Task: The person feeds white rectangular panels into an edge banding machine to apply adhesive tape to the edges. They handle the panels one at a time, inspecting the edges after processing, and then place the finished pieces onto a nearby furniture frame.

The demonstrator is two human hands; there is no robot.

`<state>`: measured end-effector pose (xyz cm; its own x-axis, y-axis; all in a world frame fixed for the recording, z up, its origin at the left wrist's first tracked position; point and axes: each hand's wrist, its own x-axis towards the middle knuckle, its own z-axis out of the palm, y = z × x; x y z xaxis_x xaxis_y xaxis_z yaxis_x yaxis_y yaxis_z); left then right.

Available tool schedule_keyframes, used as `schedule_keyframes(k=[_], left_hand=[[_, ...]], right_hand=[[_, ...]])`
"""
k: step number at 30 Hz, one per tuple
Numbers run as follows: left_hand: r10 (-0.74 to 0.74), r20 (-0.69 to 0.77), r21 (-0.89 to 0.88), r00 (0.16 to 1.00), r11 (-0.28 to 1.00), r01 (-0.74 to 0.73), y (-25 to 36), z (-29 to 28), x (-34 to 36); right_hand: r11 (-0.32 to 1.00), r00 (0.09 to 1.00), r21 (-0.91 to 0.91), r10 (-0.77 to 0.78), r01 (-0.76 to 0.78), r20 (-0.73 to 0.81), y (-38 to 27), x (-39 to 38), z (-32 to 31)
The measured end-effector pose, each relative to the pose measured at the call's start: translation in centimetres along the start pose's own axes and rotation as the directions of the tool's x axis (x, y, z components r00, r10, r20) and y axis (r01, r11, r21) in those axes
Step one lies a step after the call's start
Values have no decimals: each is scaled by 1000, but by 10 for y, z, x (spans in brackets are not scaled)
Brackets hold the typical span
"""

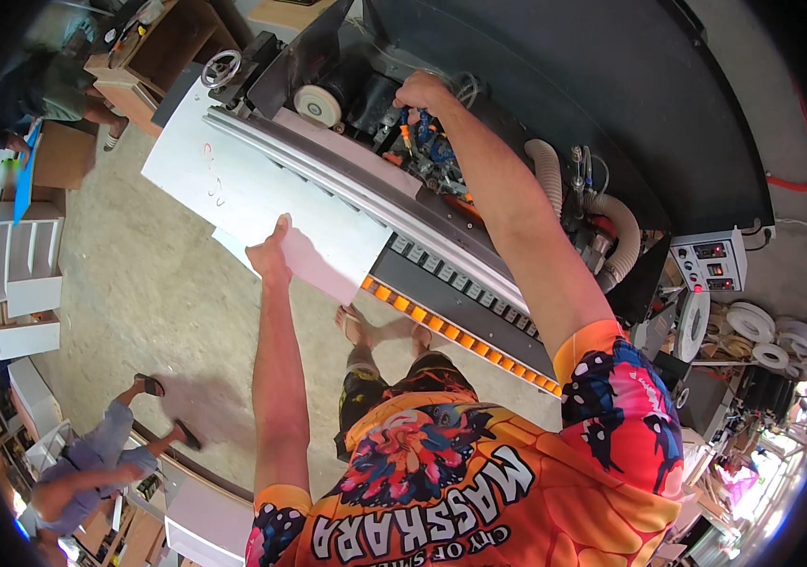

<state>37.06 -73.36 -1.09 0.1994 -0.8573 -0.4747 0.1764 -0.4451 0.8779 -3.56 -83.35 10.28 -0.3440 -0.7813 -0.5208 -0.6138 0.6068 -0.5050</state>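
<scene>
A large white panel [262, 194] with red handwritten marks lies along the bed of what looks like an edge banding machine [479, 283]. My left hand [272, 253] grips the panel's near edge, thumb on top and fingers underneath. My right arm stretches over the machine's pressure beam [318, 180]. Among the blue and orange hose fittings [430, 142], my right hand [422, 93] is closed, and whatever its fingers hold is hidden. A pale buffing wheel [317, 107] sits left of that hand, and a metal handwheel [221, 69] is at the machine's far left end.
A row of orange rollers [422, 315] lines the machine's front. Ribbed hoses [621, 236] and a control box [709, 262] are at right, near edge-band rolls [751, 322]. Another person [101, 472] is at lower left; one more [54, 90] stands at upper left near a wooden cabinet [153, 57].
</scene>
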Motion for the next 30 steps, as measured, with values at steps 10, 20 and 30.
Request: schedule_keyframes(k=[10,20,30], left_hand=[[65,-17,8,998,998,-65,20,-2,21],[44,-40,-5,998,999,-44,35,-7,49],[15,-10,33,1000,999,-14,44,-16,79]], right_hand=[[977,998,207,46,-52,31,6,0,-4],[962,990,235,130,-140,60,0,-4,-3],[924,983,334,179,-185,50,2,-2,-1]])
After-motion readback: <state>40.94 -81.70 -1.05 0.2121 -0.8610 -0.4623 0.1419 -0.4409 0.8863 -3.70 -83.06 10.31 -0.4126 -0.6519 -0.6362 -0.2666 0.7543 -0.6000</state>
